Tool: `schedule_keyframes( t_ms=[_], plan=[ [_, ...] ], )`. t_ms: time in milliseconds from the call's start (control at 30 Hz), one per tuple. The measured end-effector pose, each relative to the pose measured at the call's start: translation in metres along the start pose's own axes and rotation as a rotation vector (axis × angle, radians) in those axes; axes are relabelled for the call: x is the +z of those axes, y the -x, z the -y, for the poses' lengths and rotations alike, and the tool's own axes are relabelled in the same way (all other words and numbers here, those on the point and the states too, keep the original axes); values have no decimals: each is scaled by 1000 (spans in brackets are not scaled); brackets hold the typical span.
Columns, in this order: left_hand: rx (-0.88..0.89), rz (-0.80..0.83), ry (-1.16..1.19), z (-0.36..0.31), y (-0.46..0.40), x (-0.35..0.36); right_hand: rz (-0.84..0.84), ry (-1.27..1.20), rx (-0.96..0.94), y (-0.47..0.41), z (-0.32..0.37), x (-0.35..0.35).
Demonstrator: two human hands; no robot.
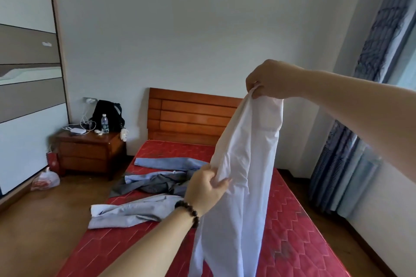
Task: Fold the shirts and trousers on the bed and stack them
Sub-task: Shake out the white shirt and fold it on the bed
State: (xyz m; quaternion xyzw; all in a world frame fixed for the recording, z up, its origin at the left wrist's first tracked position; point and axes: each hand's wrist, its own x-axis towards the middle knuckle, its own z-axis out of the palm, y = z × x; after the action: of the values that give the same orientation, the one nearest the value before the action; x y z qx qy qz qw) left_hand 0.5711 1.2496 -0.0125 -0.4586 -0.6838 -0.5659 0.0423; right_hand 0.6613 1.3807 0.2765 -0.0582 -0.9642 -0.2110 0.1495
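Right hand: the right hand [272, 80] is raised high, fingers pinching the top edge of the white garment [243, 164], so the cloth hangs free and its shape can be read.
Left hand: the left hand [206, 189], with a bead bracelet [188, 211] on the wrist, grips a bunch of the same cloth lower down on its left edge, fingers curled round it; likely pulling it out sideways to find a seam or sleeve.
White garment: held in the air over the near right part of the bed [292, 220], upper part bunched, lower part hanging out of view at the bottom; whether shirt or trousers I cannot tell.
Other clothes: a light blue piece [132, 211] lies crumpled near the left edge, a grey and blue heap [155, 183] behind it, another blue piece [168, 162] nearer the headboard [191, 117]; all unfolded.
Stack: none visible, so the task looks to be at an early stage.
Step in hand: opening out the white garment before laying it flat.
Nightstand: the nightstand [90, 150] carries a black bag [105, 114], a water bottle [104, 123], white devices and cables.
Floor bags: a red paper bag [53, 161] and a plastic bag [45, 180] sit by the nightstand; their contents are hidden.
Risk: the hanging hem may drag over the loose clothes.
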Motion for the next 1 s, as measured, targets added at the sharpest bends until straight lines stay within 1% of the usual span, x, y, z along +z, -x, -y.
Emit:
schedule_keyframes(
  t_ms=[167, 267, 300, 367, 433, 467, 600, 667, 767, 800, 900, 967, 1000],
  plan=[
    [-45, 23, -93, 19, 27, 28, -25, 16, 46, 5, -8, -6],
    [-53, 67, -119, 14, 33, 45, -29, 15, 88, 10, -7, -6],
    [-42, 61, -108, 10, 34, 50, -32, 16, 101, 12, -8, -6],
    [-9, -4, -52, 0, 36, 59, -44, 19, 119, 15, -9, -5],
    [-14, -41, -17, -7, 38, 66, -57, 16, 142, 20, -12, -5],
    [-37, -25, -31, -9, 39, 70, -60, 12, 158, 22, -14, -5],
    [-190, 130, -188, 2, 39, 69, -56, 4, 210, 34, -24, -7],
    [-217, 126, -179, 8, 36, 61, -59, 3, 216, 40, -29, -8],
    [-192, 65, -97, 8, 30, 52, -73, -17, 232, 45, -37, -8],
    [-192, 83, -94, 7, 30, 51, -80, -25, 239, 46, -38, -9],
    [-220, 214, -115, 3, 34, 56, -90, -35, 246, 48, -41, -12],
    [-265, 231, -120, 5, 36, 56, -84, -41, 248, 52, -44, -13],
    [-297, 205, -121, 5, 33, 49, -80, -37, 253, 55, -47, -13]
  ],
)
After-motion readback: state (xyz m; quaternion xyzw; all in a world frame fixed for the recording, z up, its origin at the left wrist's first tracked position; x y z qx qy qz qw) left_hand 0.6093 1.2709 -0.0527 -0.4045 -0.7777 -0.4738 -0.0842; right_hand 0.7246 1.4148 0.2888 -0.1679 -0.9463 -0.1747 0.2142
